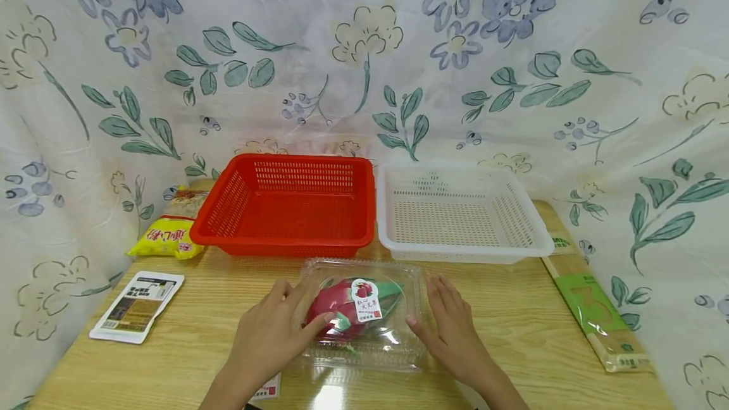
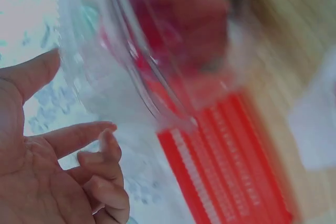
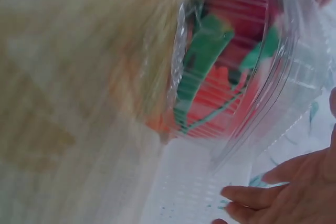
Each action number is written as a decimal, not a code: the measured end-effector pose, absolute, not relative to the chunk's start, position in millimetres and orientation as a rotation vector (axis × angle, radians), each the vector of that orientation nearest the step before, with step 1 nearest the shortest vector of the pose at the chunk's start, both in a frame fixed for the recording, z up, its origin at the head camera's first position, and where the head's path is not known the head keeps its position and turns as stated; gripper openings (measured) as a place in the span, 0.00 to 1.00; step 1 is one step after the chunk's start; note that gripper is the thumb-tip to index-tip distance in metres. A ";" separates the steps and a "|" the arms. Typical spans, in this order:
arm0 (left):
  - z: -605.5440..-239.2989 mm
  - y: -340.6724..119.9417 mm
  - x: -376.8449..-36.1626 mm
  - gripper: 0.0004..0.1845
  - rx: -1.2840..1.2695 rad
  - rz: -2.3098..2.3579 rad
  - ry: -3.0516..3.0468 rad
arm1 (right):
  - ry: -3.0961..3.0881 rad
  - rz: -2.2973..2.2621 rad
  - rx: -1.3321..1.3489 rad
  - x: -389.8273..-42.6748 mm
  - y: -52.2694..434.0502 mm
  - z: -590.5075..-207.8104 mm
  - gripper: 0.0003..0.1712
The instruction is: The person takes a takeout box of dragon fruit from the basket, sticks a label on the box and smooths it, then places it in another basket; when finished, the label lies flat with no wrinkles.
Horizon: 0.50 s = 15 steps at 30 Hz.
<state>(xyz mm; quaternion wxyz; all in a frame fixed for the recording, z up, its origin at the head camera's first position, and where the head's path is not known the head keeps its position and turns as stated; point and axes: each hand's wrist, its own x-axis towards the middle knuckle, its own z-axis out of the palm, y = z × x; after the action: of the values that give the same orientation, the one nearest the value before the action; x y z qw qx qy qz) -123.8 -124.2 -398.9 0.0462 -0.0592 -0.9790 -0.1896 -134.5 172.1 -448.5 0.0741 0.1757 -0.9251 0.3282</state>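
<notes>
A clear plastic clamshell box holding a red dragon fruit with green scales and a round label lies on the wooden table near the front. My left hand is at the box's left side, fingers relaxed, thumb lying on the lid. On the other side, my right hand has straight fingers along the box's right edge. The blurred left wrist view shows the left hand loose beside the box. The right wrist view shows the right hand just off the box.
A red basket and a white basket stand side by side behind the box. A yellow packet and a white card lie at the left. A long green packet lies along the right edge. Floral cloth surrounds the table.
</notes>
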 end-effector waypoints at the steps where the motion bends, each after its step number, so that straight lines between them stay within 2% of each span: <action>1: -399.2 -128.9 -123.7 0.43 -0.149 -0.592 -3.001 | -2.794 0.998 0.517 -132.2 172.6 -448.5 0.44; 9: -409.1 -147.6 -121.2 0.51 -0.023 -0.696 -3.109 | -2.863 1.020 0.513 -121.8 173.9 -452.1 0.47; 15: -418.5 -147.8 -118.7 0.50 0.006 -0.742 -3.157 | -2.852 1.030 0.533 -120.0 172.9 -454.7 0.48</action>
<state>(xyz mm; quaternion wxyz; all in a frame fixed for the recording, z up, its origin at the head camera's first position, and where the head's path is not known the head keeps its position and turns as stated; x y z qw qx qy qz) -118.7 -147.8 -418.5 -0.0505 0.0019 -0.9722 -0.2285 -120.0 172.9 -454.7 0.0312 0.1729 -0.9259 0.3345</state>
